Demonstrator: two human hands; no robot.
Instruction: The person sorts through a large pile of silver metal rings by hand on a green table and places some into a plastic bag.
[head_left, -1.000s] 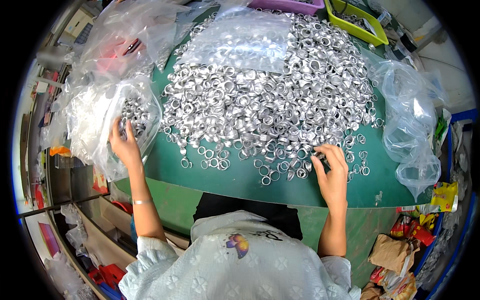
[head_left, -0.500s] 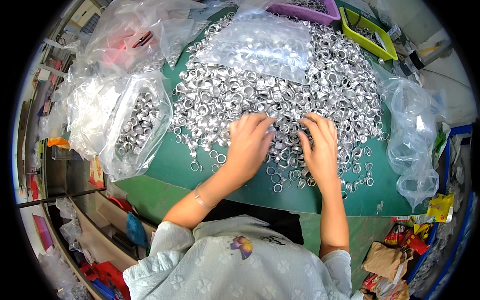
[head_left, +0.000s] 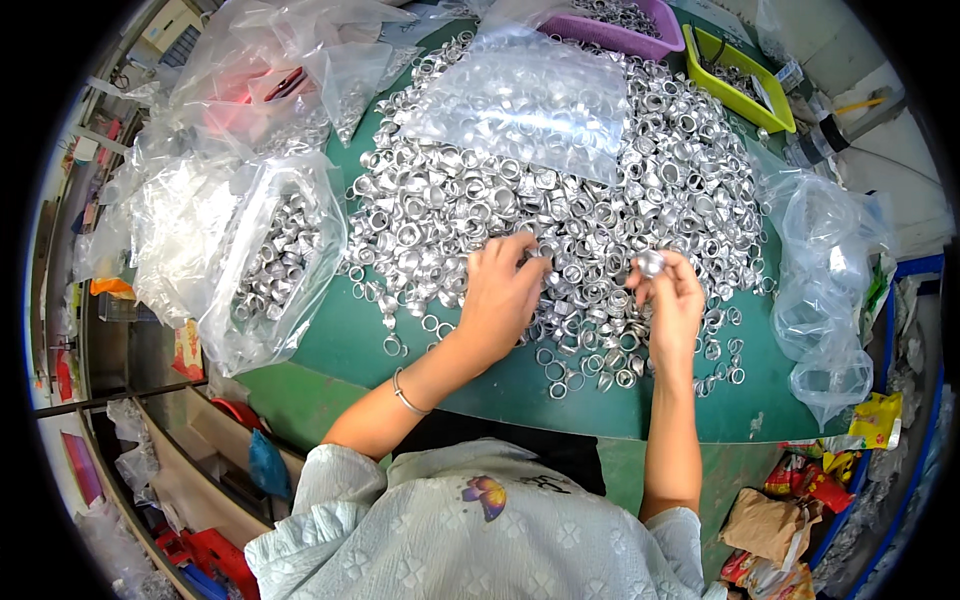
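A wide heap of silver metal rings [head_left: 440, 205] covers the middle of the green table. Between the thumb and fingers of my right hand [head_left: 675, 305] is a silver ring [head_left: 649, 263], lifted just above the heap's near right part. My left hand [head_left: 503, 295], a bangle at its wrist, rests at the front of the heap with its fingers half bent and a gap between thumb and fingertips. Nothing shows in that gap; rings lie right beneath the fingertips.
A clear plastic bag [head_left: 530, 105] lies over the heap's far side. On the left stands an open bag [head_left: 325, 225] of rings. Purple [head_left: 655, 45] and yellow-green baskets [head_left: 700, 75] sit at the back right. An inflated clear bag [head_left: 825, 270] lies at the table's right edge.
My right hand has moved slightly right and come up from the heap with a ring in its fingers. My left hand stays nearly in place, its fingers bent a little more.
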